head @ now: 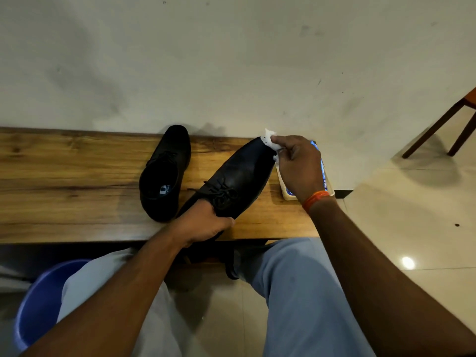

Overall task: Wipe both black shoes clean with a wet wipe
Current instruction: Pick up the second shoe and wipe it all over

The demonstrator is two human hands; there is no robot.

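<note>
One head-worn wide-angle view, looking forward and steeply down, close over a wooden bench (77, 186) across mid-frame, the wearer's forearms and knees filling the lower frame, pale wall (231, 60) above, tiled floor (412, 215) at right.

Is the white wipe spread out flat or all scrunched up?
Scrunched up. The wet wipe is bunched into a wad, pinched in the right hand against the toe of the held shoe, with crumpled bits poking out.

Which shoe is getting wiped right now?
The shoe on the right: the left hand grips its heel while the right hand presses a white wipe on its toe. The other shoe sits untouched.
</note>
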